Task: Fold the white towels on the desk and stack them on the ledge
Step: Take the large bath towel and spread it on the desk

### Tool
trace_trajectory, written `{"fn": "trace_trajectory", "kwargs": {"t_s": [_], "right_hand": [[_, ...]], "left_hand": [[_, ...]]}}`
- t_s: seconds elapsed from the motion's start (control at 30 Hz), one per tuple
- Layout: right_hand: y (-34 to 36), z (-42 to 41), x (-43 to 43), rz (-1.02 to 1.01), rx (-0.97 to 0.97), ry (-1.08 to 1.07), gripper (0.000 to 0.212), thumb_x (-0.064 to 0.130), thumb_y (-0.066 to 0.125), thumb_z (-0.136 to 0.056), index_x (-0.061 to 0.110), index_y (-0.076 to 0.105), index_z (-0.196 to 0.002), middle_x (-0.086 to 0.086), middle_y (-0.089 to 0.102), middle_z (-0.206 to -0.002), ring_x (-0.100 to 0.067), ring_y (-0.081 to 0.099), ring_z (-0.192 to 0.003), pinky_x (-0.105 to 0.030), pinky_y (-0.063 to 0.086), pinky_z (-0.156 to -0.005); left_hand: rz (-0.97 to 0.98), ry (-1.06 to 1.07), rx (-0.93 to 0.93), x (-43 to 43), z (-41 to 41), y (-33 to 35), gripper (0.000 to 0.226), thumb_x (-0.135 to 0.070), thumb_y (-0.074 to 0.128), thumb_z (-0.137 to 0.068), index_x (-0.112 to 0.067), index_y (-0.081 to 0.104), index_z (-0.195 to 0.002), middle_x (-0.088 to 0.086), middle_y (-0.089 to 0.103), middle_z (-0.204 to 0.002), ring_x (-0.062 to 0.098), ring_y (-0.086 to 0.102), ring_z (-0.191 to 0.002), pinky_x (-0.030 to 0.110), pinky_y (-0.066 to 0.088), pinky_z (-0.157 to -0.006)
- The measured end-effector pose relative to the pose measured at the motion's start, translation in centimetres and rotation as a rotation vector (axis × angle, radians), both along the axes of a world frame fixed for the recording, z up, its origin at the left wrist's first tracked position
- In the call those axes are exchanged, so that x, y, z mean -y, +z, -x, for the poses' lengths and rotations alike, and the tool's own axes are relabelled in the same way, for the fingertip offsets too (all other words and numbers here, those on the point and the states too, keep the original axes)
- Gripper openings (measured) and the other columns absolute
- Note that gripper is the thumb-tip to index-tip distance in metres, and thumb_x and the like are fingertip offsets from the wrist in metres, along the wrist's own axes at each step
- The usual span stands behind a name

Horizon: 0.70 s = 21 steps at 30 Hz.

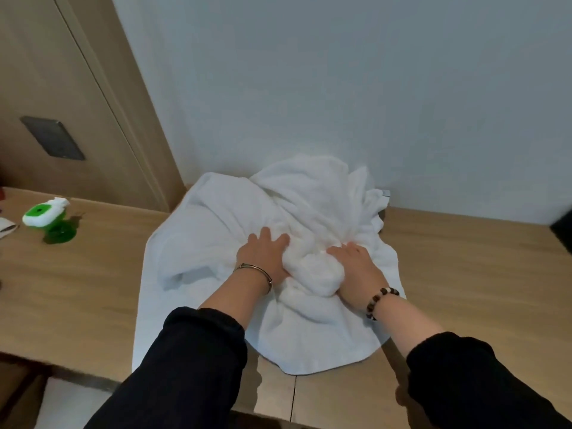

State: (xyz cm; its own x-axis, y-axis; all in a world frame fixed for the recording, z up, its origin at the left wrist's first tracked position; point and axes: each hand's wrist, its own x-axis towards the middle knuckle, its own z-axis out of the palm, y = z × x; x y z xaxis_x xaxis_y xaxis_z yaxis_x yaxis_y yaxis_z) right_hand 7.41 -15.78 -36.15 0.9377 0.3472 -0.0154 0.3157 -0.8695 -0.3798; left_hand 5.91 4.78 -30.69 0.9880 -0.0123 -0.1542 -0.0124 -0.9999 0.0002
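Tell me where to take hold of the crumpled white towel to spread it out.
Probably best: pinch the towel along its near hem, coming from the front of the desk. That hem lies flat and exposed, while the middle is bunched in folds.

Head camera looks down, close over desk point(464, 274), facing wall point(340, 88).

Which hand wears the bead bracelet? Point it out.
The right hand, on the towel: its wrist carries a bead bracelet of dark and pale beads, while the left hand wears a thin metal bangle.
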Motion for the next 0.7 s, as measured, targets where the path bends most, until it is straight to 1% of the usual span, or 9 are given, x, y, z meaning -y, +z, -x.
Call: {"fn": "trace_trajectory", "kwargs": {"t_s": [0.13, 0.2, 0.3, 0.37, 0.43, 0.5, 0.53, 0.6, 0.7], "right_hand": [[-0.2, 0.8, 1.0, -0.041, 0.150, -0.026, 0.071, 0.009, 0.055, -0.085, 0.028, 0.023, -0.145, 0.000, 0.022, -0.151, -0.021, 0.032, -0.134, -0.032, 0.042, -0.098], [0.4, 1.4, 1.6, 0.063, 0.280, -0.053, 0.081, -0.001, 0.056, -0.078, 0.028, 0.021, -0.144, -0.002, 0.007, -0.156, -0.025, 0.045, -0.124, -0.032, 0.050, -0.077], [2.2, 2.6, 2.2, 0.176, 0.434, -0.078, 0.085, -0.011, 0.050, -0.074, 0.028, 0.019, -0.143, -0.005, -0.008, -0.158, -0.026, 0.053, -0.107, -0.028, 0.037, -0.056], [3.3, 3.7, 3.6, 0.191, 0.464, -0.189, 0.085, -0.012, 0.048, -0.076, 0.025, 0.016, -0.146, -0.008, -0.009, -0.157, -0.029, 0.053, -0.105, -0.030, 0.040, -0.060], [4.2, 4.8, 5.9, 0.126, 0.416, -0.372, 0.079, -0.009, 0.047, -0.083, 0.019, 0.014, -0.148, -0.014, -0.007, -0.157, -0.037, 0.051, -0.112, -0.039, 0.046, -0.077], [4.8, 6.4, 7.6, 0.078, 0.314, -0.542, 0.078, 0.000, 0.053, -0.088, 0.015, 0.008, -0.150, -0.017, -0.009, -0.157, -0.040, 0.031, -0.134, -0.047, 0.035, -0.102], [4.9, 7.4, 7.6, 0.073, 0.280, -0.566, 0.081, 0.004, 0.056, -0.088, 0.014, 0.005, -0.150, -0.017, -0.010, -0.157, -0.039, 0.017, -0.141, -0.049, 0.025, -0.110], [4.7, 9.7, 6.1, -0.010, 0.333, -0.459, 0.082, 0.007, 0.056, -0.085, 0.014, 0.006, -0.150, -0.015, -0.003, -0.157, -0.034, 0.005, -0.144, -0.047, 0.013, -0.115], [3.9, 13.8, 1.1, -0.257, 0.434, -0.111, 0.063, 0.020, 0.060, -0.081, 0.010, 0.036, -0.139, -0.014, 0.036, -0.143, -0.032, 0.035, -0.131, -0.036, 0.029, -0.106]], "left_hand": [[-0.028, -0.019, 0.169, -1.1, 0.7, 1.2, 0.041, -0.025, 0.053, -0.085, -0.027, 0.041, -0.124, 0.005, 0.048, -0.116, 0.031, 0.054, -0.102, 0.033, 0.036, -0.069], [-0.019, -0.009, 0.277, -2.3, 1.2, 2.3, 0.033, -0.022, 0.051, -0.082, -0.022, 0.048, -0.115, 0.006, 0.054, -0.112, 0.033, 0.056, -0.101, 0.034, 0.040, -0.072], [0.128, 0.102, 0.525, -3.4, 2.9, 4.3, 0.025, -0.019, 0.053, -0.082, -0.020, 0.057, -0.107, 0.007, 0.058, -0.110, 0.034, 0.056, -0.100, 0.034, 0.040, -0.072], [0.345, 0.239, 0.697, -3.2, 4.6, 5.4, 0.025, -0.015, 0.053, -0.082, -0.019, 0.061, -0.104, 0.008, 0.060, -0.109, 0.034, 0.057, -0.100, 0.032, 0.037, -0.072], [0.729, 0.286, 0.731, -2.7, 6.5, 5.7, 0.028, -0.012, 0.055, -0.085, -0.018, 0.062, -0.110, 0.010, 0.063, -0.110, 0.033, 0.058, -0.103, 0.032, 0.043, -0.078], [1.182, 0.173, 0.506, -2.1, 8.9, 5.2, 0.046, -0.011, 0.061, -0.088, -0.019, 0.051, -0.132, 0.010, 0.056, -0.123, 0.029, 0.056, -0.113, 0.034, 0.046, -0.088], [1.230, 0.117, 0.353, -2.1, 10.2, 4.7, 0.058, -0.014, 0.062, -0.089, -0.022, 0.038, -0.142, 0.010, 0.047, -0.136, 0.026, 0.051, -0.121, 0.032, 0.044, -0.091], [0.947, 0.067, 0.163, -2.4, 12.6, 3.1, 0.078, -0.028, 0.066, -0.088, -0.024, 0.019, -0.150, 0.007, 0.030, -0.151, 0.024, 0.037, -0.135, 0.031, 0.035, -0.101], [0.329, 0.051, 0.137, -3.3, 15.5, -0.4, 0.100, -0.054, 0.070, -0.076, -0.015, 0.015, -0.150, 0.010, 0.027, -0.153, 0.026, 0.031, -0.137, 0.033, 0.028, -0.109]]}}
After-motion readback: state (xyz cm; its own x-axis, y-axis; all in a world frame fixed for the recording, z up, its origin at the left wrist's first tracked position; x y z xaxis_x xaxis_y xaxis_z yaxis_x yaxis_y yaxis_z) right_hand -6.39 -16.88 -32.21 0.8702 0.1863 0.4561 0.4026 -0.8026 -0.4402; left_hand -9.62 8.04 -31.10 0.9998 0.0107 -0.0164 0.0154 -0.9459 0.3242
